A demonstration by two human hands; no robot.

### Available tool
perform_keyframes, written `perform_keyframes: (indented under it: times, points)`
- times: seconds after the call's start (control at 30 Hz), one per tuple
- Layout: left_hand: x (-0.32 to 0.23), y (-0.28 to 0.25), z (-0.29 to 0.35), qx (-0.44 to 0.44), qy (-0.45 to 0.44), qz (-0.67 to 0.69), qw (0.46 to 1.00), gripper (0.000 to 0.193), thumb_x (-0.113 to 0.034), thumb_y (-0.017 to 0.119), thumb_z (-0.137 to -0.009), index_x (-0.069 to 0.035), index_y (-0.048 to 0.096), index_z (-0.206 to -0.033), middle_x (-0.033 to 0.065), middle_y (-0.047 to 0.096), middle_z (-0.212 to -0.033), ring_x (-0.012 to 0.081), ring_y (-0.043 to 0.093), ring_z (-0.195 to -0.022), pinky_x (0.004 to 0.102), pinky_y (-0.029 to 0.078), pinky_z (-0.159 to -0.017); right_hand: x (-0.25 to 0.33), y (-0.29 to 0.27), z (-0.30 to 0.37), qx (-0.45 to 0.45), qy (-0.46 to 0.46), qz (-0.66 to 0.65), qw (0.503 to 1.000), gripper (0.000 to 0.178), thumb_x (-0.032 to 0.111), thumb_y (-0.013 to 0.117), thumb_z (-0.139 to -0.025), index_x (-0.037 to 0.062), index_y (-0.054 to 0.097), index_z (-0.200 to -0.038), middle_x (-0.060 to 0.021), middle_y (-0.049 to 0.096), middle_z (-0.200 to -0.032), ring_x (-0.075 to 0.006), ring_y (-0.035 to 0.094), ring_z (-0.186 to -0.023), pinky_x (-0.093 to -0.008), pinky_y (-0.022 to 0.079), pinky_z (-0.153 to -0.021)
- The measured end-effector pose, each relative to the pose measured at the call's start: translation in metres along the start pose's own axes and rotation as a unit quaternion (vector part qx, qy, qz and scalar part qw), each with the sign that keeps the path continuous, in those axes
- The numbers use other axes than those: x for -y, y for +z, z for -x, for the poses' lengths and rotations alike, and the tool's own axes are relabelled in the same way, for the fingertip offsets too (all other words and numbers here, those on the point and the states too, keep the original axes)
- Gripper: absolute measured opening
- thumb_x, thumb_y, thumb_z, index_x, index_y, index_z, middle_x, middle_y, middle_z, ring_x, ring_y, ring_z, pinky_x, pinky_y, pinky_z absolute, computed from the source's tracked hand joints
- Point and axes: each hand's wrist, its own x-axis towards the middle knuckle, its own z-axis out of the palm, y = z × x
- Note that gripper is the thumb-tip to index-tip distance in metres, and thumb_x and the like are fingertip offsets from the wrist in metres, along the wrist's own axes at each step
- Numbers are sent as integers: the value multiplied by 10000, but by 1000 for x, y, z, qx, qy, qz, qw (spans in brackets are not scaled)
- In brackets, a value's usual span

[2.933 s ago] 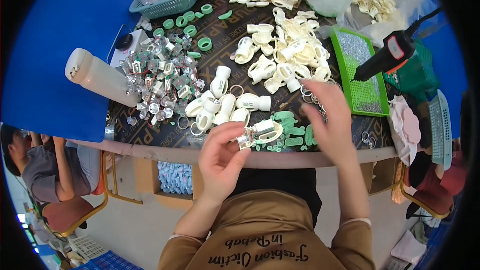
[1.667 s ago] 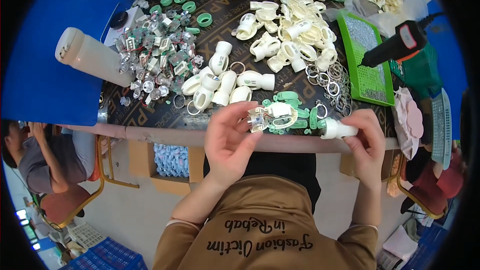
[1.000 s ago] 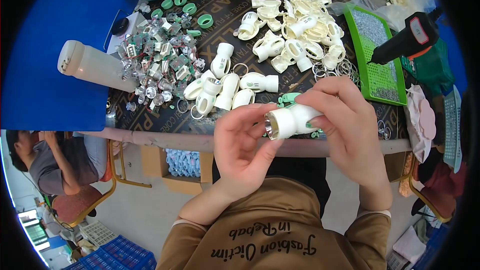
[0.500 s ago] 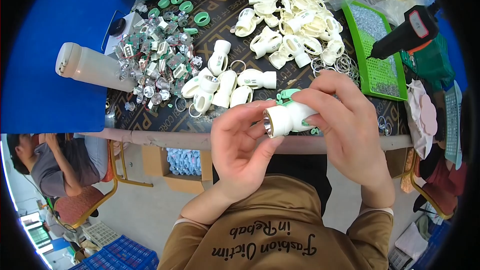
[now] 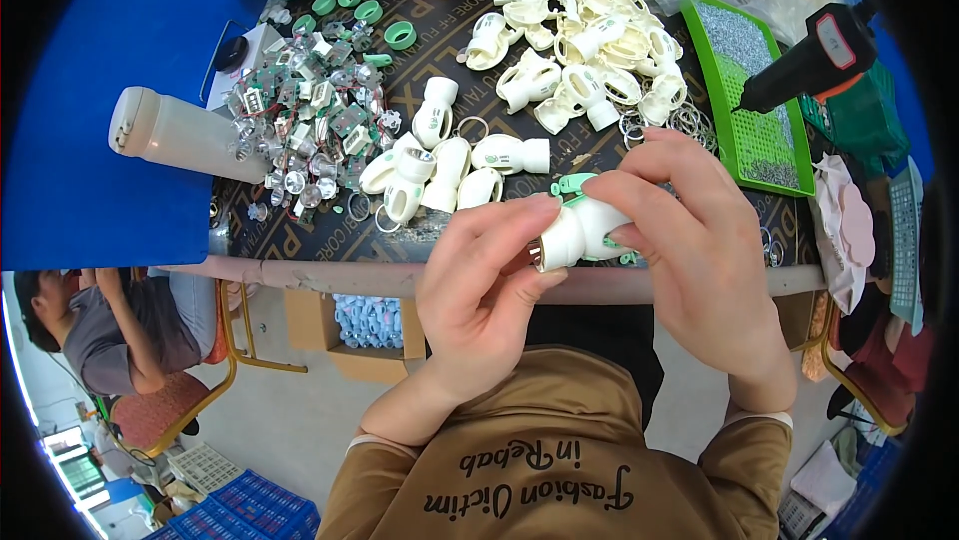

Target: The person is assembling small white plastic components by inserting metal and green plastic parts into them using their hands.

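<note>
A small white flashlight [image 5: 571, 236] is held between my two hands just above the table's near edge. My right hand [image 5: 704, 275] grips its rear body, with fingers on top and the thumb hidden behind. At the shiny front end, my left hand [image 5: 475, 295] pinches the rim between thumb and fingers, partly covering the reflector. Green plastic pieces [image 5: 571, 183] show just beyond the flashlight. Several assembled white flashlights [image 5: 450, 175] with wire rings lie a little farther off, left of my hands.
Circuit and reflector assemblies [image 5: 318, 125] are heaped left, by a white bottle [image 5: 170, 132]. Cream shell halves [image 5: 604, 40] are piled at the back. A black electric screwdriver [image 5: 814, 55] sits over a green screw tray [image 5: 721, 105] on the right. Green rings [image 5: 400, 35] lie back left.
My left fingers have closed in over the front rim of the flashlight, covering more of the reflector. The flashlight has tilted slightly, and the right hand keeps its grip.
</note>
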Motion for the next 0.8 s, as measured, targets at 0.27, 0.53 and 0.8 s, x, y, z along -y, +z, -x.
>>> perform_keyframes:
  times: [0.27, 0.53, 0.8]
  points:
    - [-1, -2, -6, -5, 45, 15, 999, 366, 114, 607, -738, 23, 571, -1090, 140, 500, -1160, 163, 579, -937, 241, 523, -728, -2, 0, 3, 14, 27, -123, 992, 377, -42, 622, -652, 38, 598, -1019, -114, 552, -982, -291, 570, -900, -372, 460, -821]
    - [-1, -11, 1, 132, -79, 234, 960, 380, 67, 610, -749, 0, 450, -1087, 141, 427, -1185, 207, 493, -1082, 353, 467, -893, -19, 19, 22, 46, -37, -222, 973, 441, -54, 635, -652, 50, 559, -1073, -136, 541, -1033, -302, 558, -928, -361, 473, -771]
    - [9, -30, 3, 407, -473, 290, 726, 742, -343, 623, -849, -62, 162, -1359, 92, 523, -909, 118, 536, -666, 216, 418, -499, -13, 45, 52, 135, -102, -248, 954, 361, 103, 637, -715, 76, 565, -1068, -79, 548, -1082, -271, 523, -1008, -388, 411, -868]
